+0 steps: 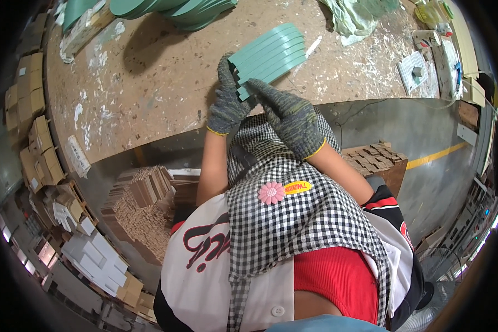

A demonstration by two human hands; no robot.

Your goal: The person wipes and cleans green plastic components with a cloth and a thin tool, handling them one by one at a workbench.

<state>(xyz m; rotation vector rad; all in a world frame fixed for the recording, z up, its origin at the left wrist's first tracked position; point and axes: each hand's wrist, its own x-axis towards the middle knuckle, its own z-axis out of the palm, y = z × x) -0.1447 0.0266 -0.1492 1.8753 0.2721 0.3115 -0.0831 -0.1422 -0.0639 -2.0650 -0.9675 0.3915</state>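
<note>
Both my hands wear dark grey knitted gloves with yellow cuffs. Between them, above the table's near edge, is a stack of flat green pieces with rounded far ends, fanned like steps. My left hand grips the stack's left side, its fingers partly hidden behind the pieces. My right hand closes on the near corner of the same stack, thumb and fingers pressed to its edge. More green rounded pieces lie in a pile at the table's far side.
The worn brown worktable is spotted with white paint. A pale green cloth lies at the far right, near a white tile-like board and a small tub. Below stand stacked brown strips and a block stack.
</note>
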